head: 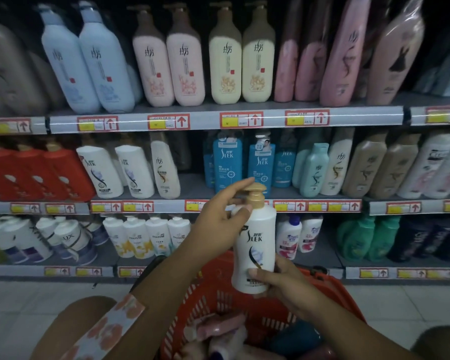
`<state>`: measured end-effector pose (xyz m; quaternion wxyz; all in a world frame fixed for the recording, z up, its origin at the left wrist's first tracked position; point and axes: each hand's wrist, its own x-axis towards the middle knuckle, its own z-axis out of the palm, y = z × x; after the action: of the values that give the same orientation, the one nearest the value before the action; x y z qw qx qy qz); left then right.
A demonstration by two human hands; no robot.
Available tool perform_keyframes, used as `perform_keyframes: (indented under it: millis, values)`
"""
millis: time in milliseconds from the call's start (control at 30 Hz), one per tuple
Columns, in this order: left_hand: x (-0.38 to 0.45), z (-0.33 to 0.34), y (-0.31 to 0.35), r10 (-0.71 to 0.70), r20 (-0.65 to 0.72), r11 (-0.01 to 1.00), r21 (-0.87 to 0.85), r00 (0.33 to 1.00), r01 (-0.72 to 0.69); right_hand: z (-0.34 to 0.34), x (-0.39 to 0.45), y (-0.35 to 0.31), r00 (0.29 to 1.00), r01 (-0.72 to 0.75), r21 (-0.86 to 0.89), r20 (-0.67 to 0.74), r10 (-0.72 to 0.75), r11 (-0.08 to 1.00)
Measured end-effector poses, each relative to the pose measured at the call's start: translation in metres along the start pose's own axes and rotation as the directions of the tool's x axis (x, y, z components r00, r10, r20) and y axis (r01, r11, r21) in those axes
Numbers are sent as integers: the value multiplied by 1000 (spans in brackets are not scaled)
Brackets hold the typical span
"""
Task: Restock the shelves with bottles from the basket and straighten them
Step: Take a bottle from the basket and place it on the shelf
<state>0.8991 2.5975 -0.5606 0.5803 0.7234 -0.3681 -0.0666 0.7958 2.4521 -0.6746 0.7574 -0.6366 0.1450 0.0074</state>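
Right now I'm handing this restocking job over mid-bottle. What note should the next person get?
Left hand: grips the neck and gold pump of the white SLEK bottle.
Right hand: grips the bottle's lower body, holding it upright above the red basket.
Basket: more bottles lie inside, including a pink bottle.
Done: this bottle is out of the basket.
Left: place it, probably beside the matching white SLEK bottles on the middle shelf, then shelve the rest and straighten rows.

left sleeve (109,331): short, pale fabric, pink-orange round floral print | forearms bare | hands bare, no rings
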Motion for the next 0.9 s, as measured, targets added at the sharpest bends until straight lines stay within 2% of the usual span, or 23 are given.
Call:
perform_keyframes:
  millis: [133,267,500,667,900]
  values:
    - [-5,8,11,3,2,999,-45,1000,-3,3,-6,-6,998,56,7,-22,-56,998]
    - [-12,9,18,26,-5,1000,-15,1000,-26,10,-7,-7,995,99,24,-25,-98,995]
    - [-35,-5,17,37,-103,999,42,994,-32,27,-5,-5,992,119,22,30,-120,993]
    - [-53,-22,14,-13,-130,1000,-11,991,11,42,-3,-2,988,124,45,89,-128,991]
    - [-70,-38,5,-175,-169,983,-85,970,162,56,-3,2,980,113,70,159,-123,991]
